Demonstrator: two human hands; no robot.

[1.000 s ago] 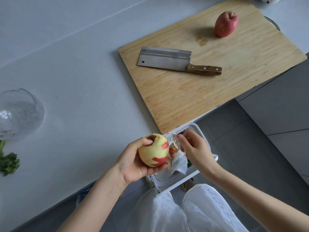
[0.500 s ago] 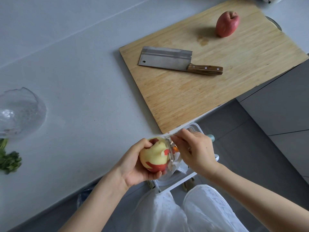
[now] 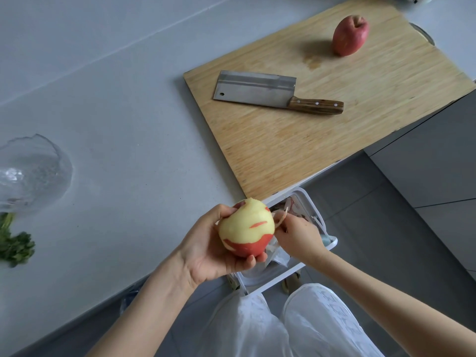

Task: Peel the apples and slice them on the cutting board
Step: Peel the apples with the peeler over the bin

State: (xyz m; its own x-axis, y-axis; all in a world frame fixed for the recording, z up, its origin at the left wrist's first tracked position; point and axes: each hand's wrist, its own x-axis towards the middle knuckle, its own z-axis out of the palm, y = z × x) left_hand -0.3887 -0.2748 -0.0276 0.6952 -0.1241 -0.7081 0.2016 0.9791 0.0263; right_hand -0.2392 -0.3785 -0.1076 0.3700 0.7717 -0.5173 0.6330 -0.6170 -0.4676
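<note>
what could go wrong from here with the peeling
1. The left hand cups the partly peeled apple with fingertips wrapped under it, close to the right hand and its peeler; a slip could nick a finger.
2. The apple is held in the air beyond the edge of the counter, above the open bin; bare flesh is likely slick, so it might drop in with the peelings.
</note>
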